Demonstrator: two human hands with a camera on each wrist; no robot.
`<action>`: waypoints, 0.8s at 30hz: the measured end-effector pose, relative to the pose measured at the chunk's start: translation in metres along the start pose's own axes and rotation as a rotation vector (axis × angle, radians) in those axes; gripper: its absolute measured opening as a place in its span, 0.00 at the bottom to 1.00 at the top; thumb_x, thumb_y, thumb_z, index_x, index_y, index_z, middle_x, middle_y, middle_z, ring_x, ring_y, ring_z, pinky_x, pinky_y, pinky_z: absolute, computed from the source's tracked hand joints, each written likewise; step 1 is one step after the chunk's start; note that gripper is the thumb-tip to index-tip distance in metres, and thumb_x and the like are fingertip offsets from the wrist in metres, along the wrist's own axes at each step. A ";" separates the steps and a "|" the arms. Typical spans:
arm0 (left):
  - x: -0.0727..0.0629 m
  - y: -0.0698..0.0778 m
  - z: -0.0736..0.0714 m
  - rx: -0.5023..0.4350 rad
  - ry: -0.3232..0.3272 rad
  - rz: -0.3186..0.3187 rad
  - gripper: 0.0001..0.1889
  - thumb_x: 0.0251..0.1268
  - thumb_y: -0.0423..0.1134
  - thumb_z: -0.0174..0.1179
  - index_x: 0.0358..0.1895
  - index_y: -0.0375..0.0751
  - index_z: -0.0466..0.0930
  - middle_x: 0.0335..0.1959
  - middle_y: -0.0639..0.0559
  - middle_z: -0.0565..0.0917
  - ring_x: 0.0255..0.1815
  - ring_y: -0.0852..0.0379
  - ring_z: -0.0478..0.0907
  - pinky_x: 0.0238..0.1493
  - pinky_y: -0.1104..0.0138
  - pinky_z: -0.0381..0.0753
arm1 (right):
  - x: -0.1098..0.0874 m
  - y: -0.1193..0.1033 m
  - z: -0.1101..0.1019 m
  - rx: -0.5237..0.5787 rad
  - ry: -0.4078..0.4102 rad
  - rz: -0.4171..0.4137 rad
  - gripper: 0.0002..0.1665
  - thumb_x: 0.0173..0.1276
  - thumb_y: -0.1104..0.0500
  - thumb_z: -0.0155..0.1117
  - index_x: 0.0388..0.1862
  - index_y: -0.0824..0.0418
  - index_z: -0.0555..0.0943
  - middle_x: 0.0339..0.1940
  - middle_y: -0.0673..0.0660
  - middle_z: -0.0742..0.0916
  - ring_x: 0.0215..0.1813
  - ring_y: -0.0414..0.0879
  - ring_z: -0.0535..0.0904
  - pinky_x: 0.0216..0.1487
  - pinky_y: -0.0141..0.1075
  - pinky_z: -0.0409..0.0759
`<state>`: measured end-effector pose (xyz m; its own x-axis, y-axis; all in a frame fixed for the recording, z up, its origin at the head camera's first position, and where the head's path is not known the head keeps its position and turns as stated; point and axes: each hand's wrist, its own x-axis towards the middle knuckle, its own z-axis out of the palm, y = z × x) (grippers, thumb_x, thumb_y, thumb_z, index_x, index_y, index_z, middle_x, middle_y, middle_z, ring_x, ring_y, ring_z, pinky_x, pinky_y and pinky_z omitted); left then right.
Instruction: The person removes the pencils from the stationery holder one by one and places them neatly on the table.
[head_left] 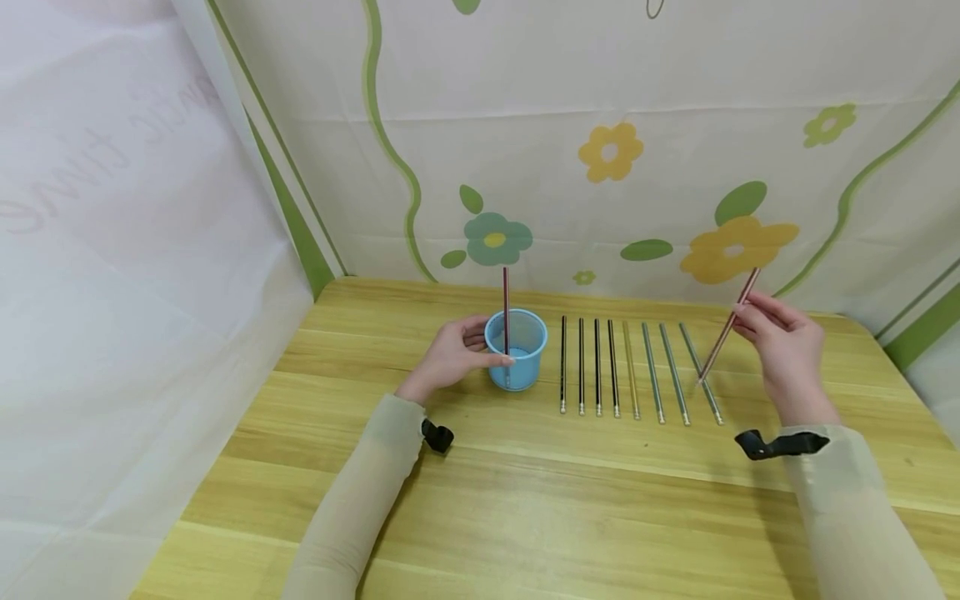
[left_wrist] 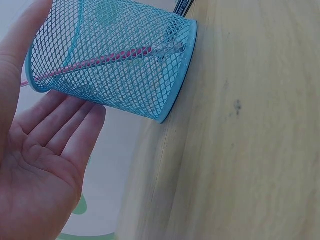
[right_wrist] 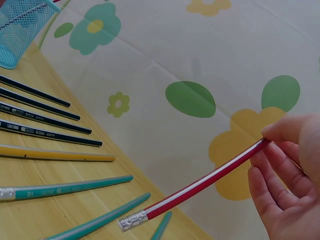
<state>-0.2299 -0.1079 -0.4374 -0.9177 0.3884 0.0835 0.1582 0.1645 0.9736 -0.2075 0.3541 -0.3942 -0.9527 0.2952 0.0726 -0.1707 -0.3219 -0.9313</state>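
My left hand (head_left: 461, 354) holds a light-blue mesh pencil cup (head_left: 528, 367) from its left side, thumb at the front and fingers behind. Inside the cup stands one dark red pencil (head_left: 506, 300), whose eraser end shows low down through the mesh in the left wrist view. On the right, my right hand (head_left: 787, 354) pinches another red pencil (right_wrist: 200, 184) near its upper end, between thumb and fingers. This pencil slants above the table, with its silver eraser end pointing down to the left and overlapping the rightmost green pencil (head_left: 695, 358) in the head view.
Between the hands lies a row of pencils: several black ones (head_left: 597, 367), a yellow one (head_left: 630, 367) and green ones (head_left: 652, 371), eraser ends toward me. The wooden table (head_left: 525, 500) ends at a flower-print cloth (head_left: 555, 192) behind.
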 end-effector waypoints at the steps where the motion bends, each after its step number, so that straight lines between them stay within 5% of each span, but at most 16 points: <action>1: 0.000 0.000 0.000 0.002 0.003 0.002 0.38 0.55 0.34 0.79 0.70 0.33 0.73 0.62 0.40 0.80 0.62 0.43 0.78 0.65 0.57 0.77 | 0.000 -0.001 -0.002 -0.002 0.001 0.001 0.19 0.63 0.71 0.74 0.54 0.67 0.86 0.43 0.56 0.89 0.42 0.43 0.88 0.45 0.32 0.86; 15: 0.000 -0.002 0.000 0.026 0.015 0.007 0.39 0.53 0.37 0.80 0.69 0.36 0.74 0.61 0.45 0.81 0.59 0.50 0.80 0.62 0.62 0.79 | -0.001 -0.008 -0.024 -0.060 0.016 0.025 0.23 0.63 0.70 0.74 0.58 0.66 0.85 0.42 0.53 0.90 0.41 0.41 0.88 0.44 0.31 0.86; 24: 0.000 -0.001 -0.001 0.014 0.009 0.009 0.39 0.54 0.34 0.79 0.70 0.34 0.72 0.63 0.40 0.79 0.62 0.45 0.79 0.64 0.58 0.77 | -0.005 -0.004 -0.040 -0.290 -0.013 0.116 0.22 0.64 0.63 0.76 0.58 0.61 0.87 0.40 0.44 0.90 0.38 0.37 0.88 0.41 0.27 0.85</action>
<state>-0.2300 -0.1088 -0.4381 -0.9193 0.3820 0.0942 0.1714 0.1733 0.9698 -0.1921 0.3898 -0.4048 -0.9649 0.2598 -0.0374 0.0165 -0.0821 -0.9965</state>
